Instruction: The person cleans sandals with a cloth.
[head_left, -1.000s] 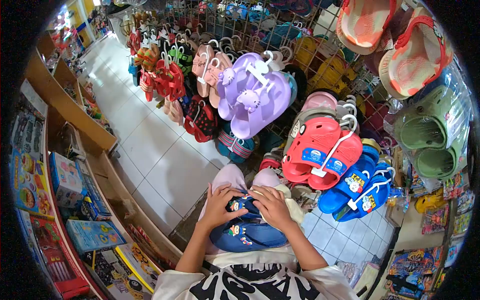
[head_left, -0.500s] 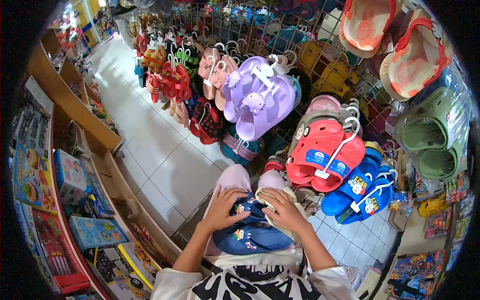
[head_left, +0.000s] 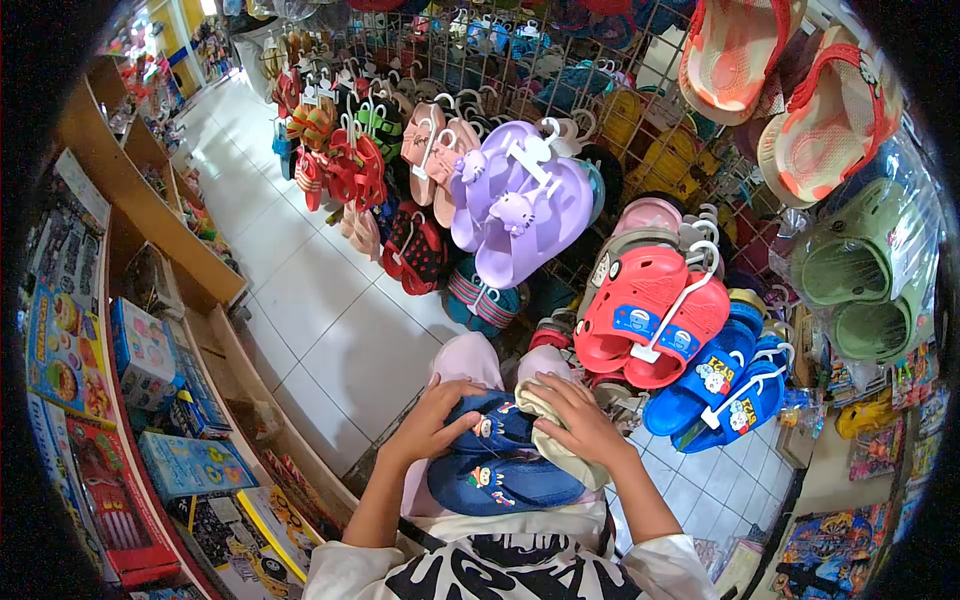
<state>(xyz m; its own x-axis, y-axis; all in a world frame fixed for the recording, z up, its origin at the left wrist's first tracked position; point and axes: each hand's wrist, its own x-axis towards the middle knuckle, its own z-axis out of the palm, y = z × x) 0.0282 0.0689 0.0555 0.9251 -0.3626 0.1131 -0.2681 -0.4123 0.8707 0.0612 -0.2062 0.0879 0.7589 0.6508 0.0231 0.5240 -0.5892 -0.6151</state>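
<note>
Two dark blue shoes with small cartoon figures lie crosswise on my lap, the upper shoe beyond the lower shoe. My left hand grips the left end of the upper shoe, its thumb lying over the top and its fingers curled at the far side. At the other end, my right hand holds a bunched cream cloth against the shoe. Part of the cloth is hidden under that hand. The lower shoe rests untouched, nearer my body.
Lilac sandals, red clogs and blue slides hang close ahead on a wire grid. Green clogs in plastic hang at right. Boxed toys line the left shelf. White floor tiles run between.
My right hand has shifted slightly right with the cloth, showing more of the upper shoe's decoration. My left hand keeps nearly the same place on the shoe.
</note>
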